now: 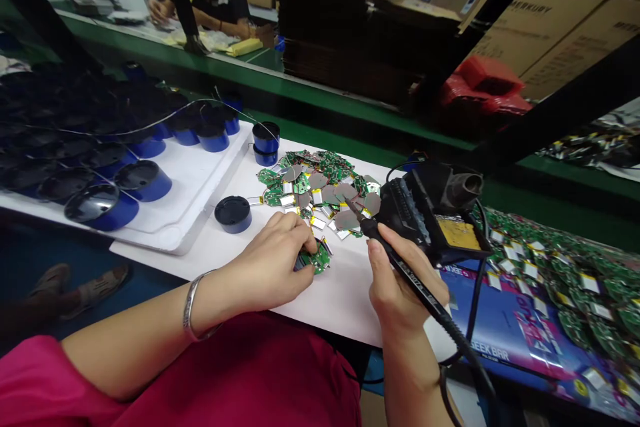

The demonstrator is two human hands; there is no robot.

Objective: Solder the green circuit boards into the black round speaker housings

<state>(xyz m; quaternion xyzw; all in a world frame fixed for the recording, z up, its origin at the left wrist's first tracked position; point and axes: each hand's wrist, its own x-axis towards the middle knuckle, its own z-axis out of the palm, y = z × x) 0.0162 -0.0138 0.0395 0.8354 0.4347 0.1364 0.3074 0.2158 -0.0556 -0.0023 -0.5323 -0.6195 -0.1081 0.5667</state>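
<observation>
My left hand [280,257] is closed on a round green circuit board [320,260] low over the white work surface [345,293]; its fingers cover part of the board. In my right hand [403,280] is a black soldering iron [400,263], gripped like a pen, its tip pointing up and left over a heap of parts. That heap holds green circuit boards [337,163], grey discs [347,220] and silver battery cells [319,222]. A dark blue round housing [233,215] sits just beyond my left hand.
Blue housings [143,180] crowd a white foam tray [185,220] on the left. A soldering iron stand [435,207] with a yellow sponge [457,232] is at right, beside many boards with batteries [545,273]. Across the green bench, a person [215,0] sits.
</observation>
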